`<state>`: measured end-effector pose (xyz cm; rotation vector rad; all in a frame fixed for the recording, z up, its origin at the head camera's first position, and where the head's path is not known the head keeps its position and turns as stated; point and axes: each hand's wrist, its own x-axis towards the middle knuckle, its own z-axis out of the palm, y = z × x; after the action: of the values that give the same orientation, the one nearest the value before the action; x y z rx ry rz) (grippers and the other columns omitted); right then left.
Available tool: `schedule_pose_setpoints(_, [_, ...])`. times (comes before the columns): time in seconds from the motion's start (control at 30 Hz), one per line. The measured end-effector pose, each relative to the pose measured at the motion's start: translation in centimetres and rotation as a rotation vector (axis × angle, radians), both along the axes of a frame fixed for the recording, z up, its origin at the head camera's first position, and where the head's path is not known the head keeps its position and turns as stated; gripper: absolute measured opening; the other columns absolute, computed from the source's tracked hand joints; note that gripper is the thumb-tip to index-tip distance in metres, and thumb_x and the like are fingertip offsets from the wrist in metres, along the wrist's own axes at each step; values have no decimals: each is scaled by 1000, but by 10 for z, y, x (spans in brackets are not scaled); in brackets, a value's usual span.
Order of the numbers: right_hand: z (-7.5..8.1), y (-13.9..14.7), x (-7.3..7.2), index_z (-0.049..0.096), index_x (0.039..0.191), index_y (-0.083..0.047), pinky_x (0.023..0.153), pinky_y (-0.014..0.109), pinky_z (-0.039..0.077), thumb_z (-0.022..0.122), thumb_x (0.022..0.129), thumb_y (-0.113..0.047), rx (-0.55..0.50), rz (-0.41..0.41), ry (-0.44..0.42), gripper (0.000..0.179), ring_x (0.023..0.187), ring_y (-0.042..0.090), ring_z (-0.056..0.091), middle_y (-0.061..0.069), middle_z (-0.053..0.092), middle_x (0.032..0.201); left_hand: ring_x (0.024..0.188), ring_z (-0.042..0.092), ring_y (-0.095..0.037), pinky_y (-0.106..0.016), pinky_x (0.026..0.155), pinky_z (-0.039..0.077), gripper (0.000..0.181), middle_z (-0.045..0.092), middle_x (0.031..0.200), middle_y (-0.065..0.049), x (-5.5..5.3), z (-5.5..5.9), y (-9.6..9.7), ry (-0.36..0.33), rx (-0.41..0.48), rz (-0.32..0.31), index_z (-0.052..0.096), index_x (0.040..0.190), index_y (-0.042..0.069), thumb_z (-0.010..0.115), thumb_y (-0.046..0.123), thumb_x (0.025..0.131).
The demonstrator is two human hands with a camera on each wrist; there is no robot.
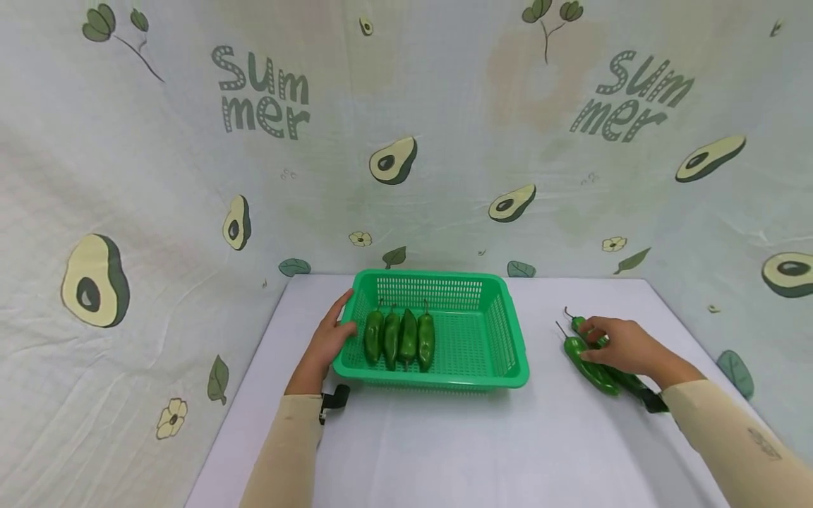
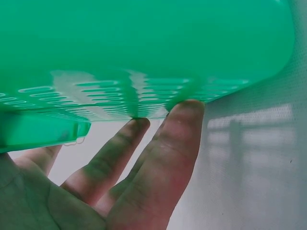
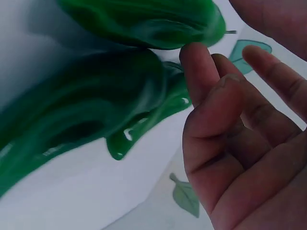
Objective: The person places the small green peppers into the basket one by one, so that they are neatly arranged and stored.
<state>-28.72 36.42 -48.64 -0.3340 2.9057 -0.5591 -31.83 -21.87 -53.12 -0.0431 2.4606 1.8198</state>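
Note:
My left hand [image 1: 328,343] grips the left rim of a green plastic basket [image 1: 432,382]. The thumb lies over the rim, and the left wrist view shows fingers [image 2: 163,158] against the slotted outer wall. Inside, several green chili peppers [image 1: 407,339] stand side by side at the left. My right hand [image 1: 619,344] is over loose green peppers at the right of the table. Its thumb reaches the nearest pepper [image 1: 587,367]; its forefinger is by a farther pepper [image 1: 578,323]. In the right wrist view the loosely bent fingers [image 3: 216,110] hold nothing, one fingertip right at a pepper [image 3: 158,24].
A white table [image 1: 444,451] carries the basket and the loose peppers. Behind and beside it hangs pale cloth [image 1: 444,233] printed with avocados, leaves and lettering. A black strap-mounted device [image 1: 334,398] sits on the left wrist, near the basket's front left corner.

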Motion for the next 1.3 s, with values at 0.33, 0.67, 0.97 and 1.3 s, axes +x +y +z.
schedule_pose_setpoints(0.33, [-19, 7, 4, 62, 137, -7, 79, 48, 56, 89, 83, -21, -35, -23, -29, 62, 103, 36, 67, 23, 68, 121, 107, 57, -33, -42, 78, 48, 92, 55, 147, -17, 1, -1, 2, 3, 3, 7, 32, 163, 52, 58, 13, 83])
schedule_pose_setpoints(0.67, [-20, 2, 4, 58, 145, -8, 78, 48, 57, 90, 84, -27, 7, 38, -72, 71, 102, 34, 69, 16, 73, 111, 107, 57, -33, -43, 79, 48, 92, 52, 151, -14, 1, -1, 2, 5, 4, 2, 32, 162, 52, 58, 13, 84])
schedule_pose_setpoints(0.97, [-16, -5, 3, 60, 143, -13, 70, 40, 53, 91, 81, -30, 89, 81, -52, 70, 84, 18, 62, 6, 70, 101, 105, 58, -33, -40, 77, 49, 91, 57, 146, -21, 0, 1, 2, 7, 24, -6, 33, 163, 50, 59, 12, 84])
schedule_pose_setpoints(1.3, [-17, -13, 4, 61, 140, -12, 69, 40, 53, 91, 81, -27, 130, 95, -10, 69, 84, 20, 62, 10, 71, 107, 105, 58, -32, -40, 76, 49, 91, 55, 148, -21, -1, 0, 0, -3, 26, -3, 33, 163, 50, 59, 12, 85])
